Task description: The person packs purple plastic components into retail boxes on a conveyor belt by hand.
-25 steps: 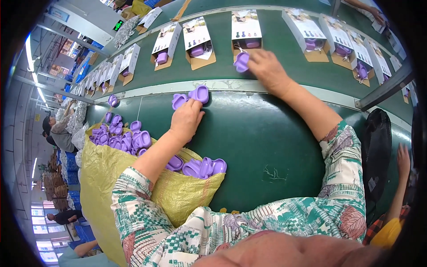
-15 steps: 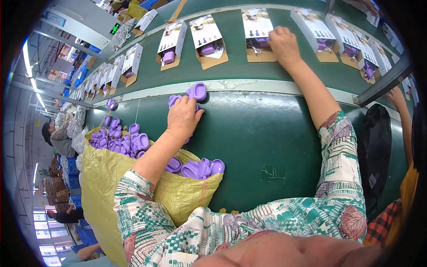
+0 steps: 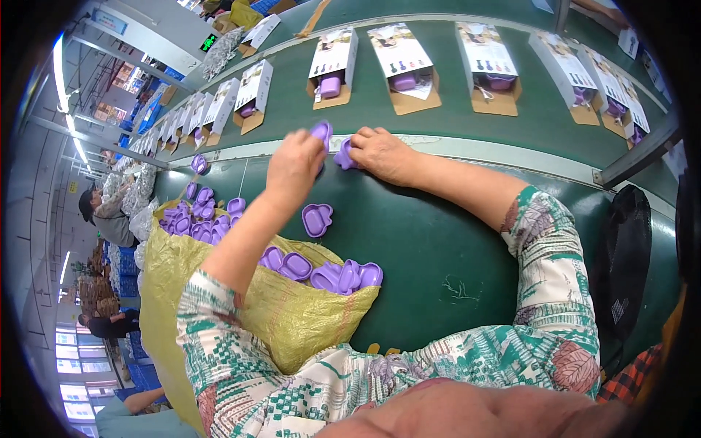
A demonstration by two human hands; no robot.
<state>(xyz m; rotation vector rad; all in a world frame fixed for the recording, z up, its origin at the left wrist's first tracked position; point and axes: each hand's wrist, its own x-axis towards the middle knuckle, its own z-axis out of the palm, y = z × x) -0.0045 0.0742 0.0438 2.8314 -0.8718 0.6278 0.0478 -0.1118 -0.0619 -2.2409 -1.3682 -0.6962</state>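
Note:
My left hand is closed on a purple plastic shell, raised near the rail at the bench's far side; motion blurs it slightly. Just to its right, my right hand pinches another purple shell at its right edge. Between my body and the hands, a loose rounded purple shell lies on the green bench. At the left, a yellow woven sack gapes open, with several purple shells in and around its mouth.
Beyond the metal rail, a green belt carries a row of open white boxes with purple parts showing at their flaps. A metal post and a black mesh object stand at the right. Co-workers are at the far left.
My right hand has left a box on the belt, come left and taken a purple shell. My left hand has lifted a shell. The boxes have shifted right.

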